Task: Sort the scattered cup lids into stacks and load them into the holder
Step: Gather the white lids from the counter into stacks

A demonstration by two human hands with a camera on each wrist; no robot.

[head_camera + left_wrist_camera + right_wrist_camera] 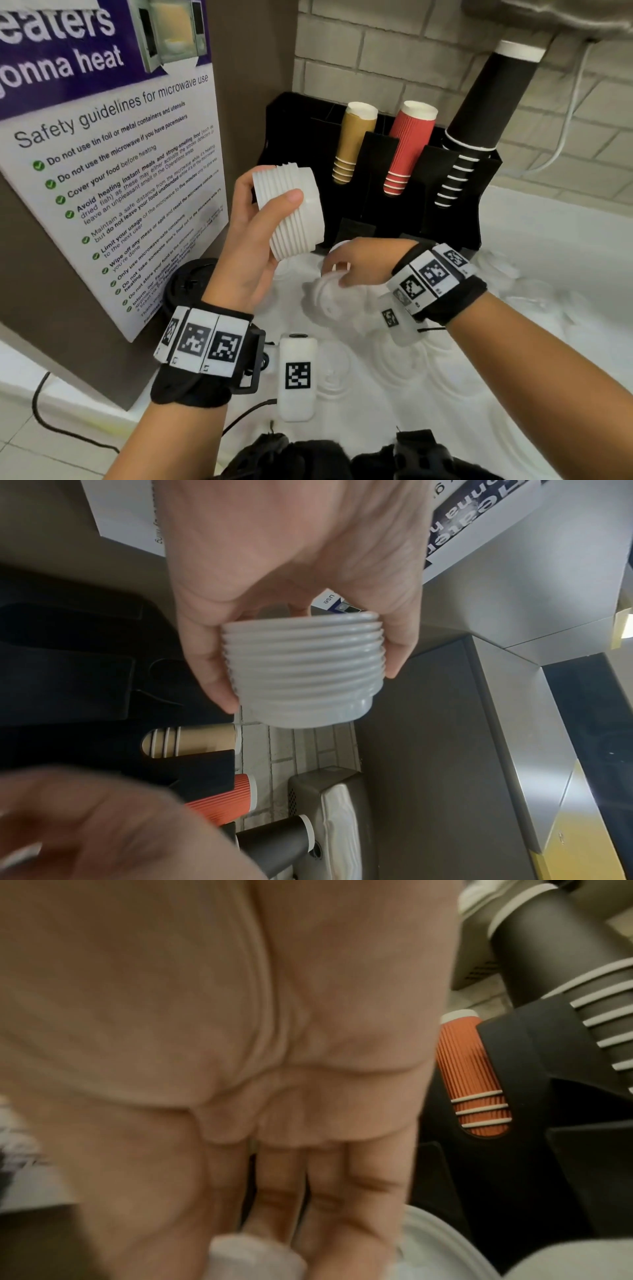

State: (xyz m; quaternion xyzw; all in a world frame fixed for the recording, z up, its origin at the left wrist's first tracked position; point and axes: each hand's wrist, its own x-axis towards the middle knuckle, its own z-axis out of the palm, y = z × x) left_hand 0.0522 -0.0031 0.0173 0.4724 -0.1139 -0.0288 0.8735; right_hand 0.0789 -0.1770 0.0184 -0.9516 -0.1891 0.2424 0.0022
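Observation:
My left hand (pixel 274 190) grips a stack of several white cup lids (pixel 291 212), held tilted in the air in front of the black holder (pixel 472 219). The left wrist view shows the same lid stack (pixel 301 669), with the thumb on one side and the fingers on the other. Lower down, my right hand (pixel 337 274) reaches onto the white counter (pixel 548 246) and pinches a single white lid (pixel 323 296) between thumb and fingers. In the right wrist view that hand is blurred, with a white lid rim (pixel 445 1240) below the fingers (pixel 342 1204).
The holder carries stacks of brown cups (pixel 356 137), red cups (pixel 407 144) and black cups (pixel 479 120). More white lids (pixel 394 370) lie scattered on the counter. A pile of black lids (pixel 191 281) sits left, under a microwave safety poster (pixel 113 164).

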